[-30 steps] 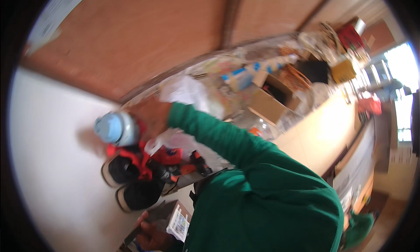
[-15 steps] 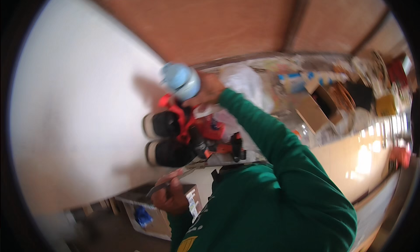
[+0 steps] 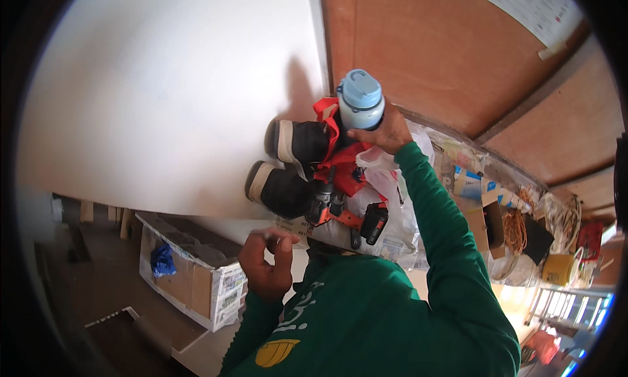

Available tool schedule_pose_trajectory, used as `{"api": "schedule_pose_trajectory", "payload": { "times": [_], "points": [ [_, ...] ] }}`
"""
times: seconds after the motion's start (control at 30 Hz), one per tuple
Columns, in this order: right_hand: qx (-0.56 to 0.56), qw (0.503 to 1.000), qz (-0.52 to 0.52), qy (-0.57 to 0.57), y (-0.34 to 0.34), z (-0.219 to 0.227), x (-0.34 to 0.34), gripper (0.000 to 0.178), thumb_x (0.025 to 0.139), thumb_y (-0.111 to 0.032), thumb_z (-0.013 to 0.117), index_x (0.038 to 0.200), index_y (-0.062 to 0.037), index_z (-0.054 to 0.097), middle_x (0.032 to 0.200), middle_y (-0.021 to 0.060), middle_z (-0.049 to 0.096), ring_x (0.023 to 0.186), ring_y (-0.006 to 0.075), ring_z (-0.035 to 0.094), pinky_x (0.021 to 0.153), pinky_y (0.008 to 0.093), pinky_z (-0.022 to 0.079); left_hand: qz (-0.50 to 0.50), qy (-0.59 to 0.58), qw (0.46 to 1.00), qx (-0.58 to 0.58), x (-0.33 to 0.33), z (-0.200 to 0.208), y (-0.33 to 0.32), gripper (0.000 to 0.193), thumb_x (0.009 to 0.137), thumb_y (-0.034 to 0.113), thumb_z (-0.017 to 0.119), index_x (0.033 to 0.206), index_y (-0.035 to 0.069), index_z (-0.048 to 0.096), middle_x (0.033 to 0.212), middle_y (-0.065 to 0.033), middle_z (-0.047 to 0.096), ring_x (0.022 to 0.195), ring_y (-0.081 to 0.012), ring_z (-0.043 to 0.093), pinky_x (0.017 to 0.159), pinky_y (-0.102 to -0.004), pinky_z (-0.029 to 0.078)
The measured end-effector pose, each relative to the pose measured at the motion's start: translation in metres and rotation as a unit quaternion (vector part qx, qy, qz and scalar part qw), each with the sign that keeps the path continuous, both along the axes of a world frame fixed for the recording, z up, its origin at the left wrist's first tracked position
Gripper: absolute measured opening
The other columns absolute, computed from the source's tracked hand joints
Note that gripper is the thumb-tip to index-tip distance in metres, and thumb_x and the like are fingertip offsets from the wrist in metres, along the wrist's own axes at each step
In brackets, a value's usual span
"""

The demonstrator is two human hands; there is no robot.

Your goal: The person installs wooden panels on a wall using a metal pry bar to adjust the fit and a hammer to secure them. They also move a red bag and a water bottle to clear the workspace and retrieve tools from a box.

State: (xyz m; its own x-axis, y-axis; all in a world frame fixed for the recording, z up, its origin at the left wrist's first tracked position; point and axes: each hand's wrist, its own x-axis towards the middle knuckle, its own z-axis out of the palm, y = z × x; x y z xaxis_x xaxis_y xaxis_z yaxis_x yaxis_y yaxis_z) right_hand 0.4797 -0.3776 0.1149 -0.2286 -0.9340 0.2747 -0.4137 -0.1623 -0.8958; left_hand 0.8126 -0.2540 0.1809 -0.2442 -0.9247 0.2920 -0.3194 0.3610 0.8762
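Observation:
My right hand (image 3: 391, 130) wraps round a pale blue water bottle (image 3: 362, 102) with a flip lid, upright at the back of the cluttered ledge. Close by lie a red bag (image 3: 345, 160) and a white plastic bag (image 3: 386, 164). Nearer me is an orange and black cordless drill (image 3: 337, 213) with its battery (image 3: 374, 223). Two black shoes with pale soles (image 3: 307, 141) (image 3: 281, 190) rest against the white wall. Lower down, my left hand (image 3: 268, 266) is closed in a pinch; a thin sliver shows at its fingertips, too blurred to name.
At lower left, a carton (image 3: 190, 279) wrapped in plastic holds a blue crumpled item (image 3: 162, 260). A brown wooden panel (image 3: 418, 50) rises behind the ledge. Along the right are an open cardboard box (image 3: 481, 226), coiled orange cord (image 3: 515, 233) and a yellow container (image 3: 556, 270).
My view has swung, so the ledge things appear farther right. My right hand still holds the bottle. The thin dark strip seen in my left hand earlier now barely shows.

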Motion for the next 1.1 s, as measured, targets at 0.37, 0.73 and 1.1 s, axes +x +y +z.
{"api": "schedule_pose_trajectory", "payload": {
  "times": [0.37,0.73,1.1],
  "points": [
    [0.042,0.992,0.112,-0.038,0.010,0.015,-0.011,0.110,0.062,-0.038,0.091,0.145,0.0001,0.031,0.140,0.0189,0.049,0.132,0.0308,0.045,0.112,0.0429,0.034,-0.031,0.074,0.995,0.058,-0.045,0.037,-0.051,0.025,0.096,0.025,0.053,0.088,0.001,0.053,0.068,0.0004,0.043,0.057,-0.0090,0.040,0.051,-0.0269,0.032],
    [-0.059,0.992,-0.042,0.101,0.117,0.104,0.044,0.036,0.081,-0.015,0.077,0.110,0.0016,0.064,0.098,0.0113,0.067,0.086,0.0193,0.063,0.077,0.0313,0.050,-0.046,0.076,0.989,0.116,-0.004,0.074,-0.048,0.014,0.089,0.016,0.064,0.094,0.003,0.061,0.062,0.0050,0.045,0.055,-0.0021,0.034,0.050,-0.0225,0.026],
    [0.005,0.989,0.037,0.141,0.041,0.026,0.131,0.073,0.085,-0.021,0.073,0.143,0.0037,0.036,0.133,0.0230,0.051,0.108,0.0245,0.058,0.087,0.0315,0.049,0.117,0.080,0.988,0.066,0.035,0.029,0.006,0.016,0.084,0.020,0.070,0.094,0.008,0.063,0.058,-0.0008,0.047,0.050,-0.0088,0.043,0.049,-0.0277,0.036]
  ]
}}
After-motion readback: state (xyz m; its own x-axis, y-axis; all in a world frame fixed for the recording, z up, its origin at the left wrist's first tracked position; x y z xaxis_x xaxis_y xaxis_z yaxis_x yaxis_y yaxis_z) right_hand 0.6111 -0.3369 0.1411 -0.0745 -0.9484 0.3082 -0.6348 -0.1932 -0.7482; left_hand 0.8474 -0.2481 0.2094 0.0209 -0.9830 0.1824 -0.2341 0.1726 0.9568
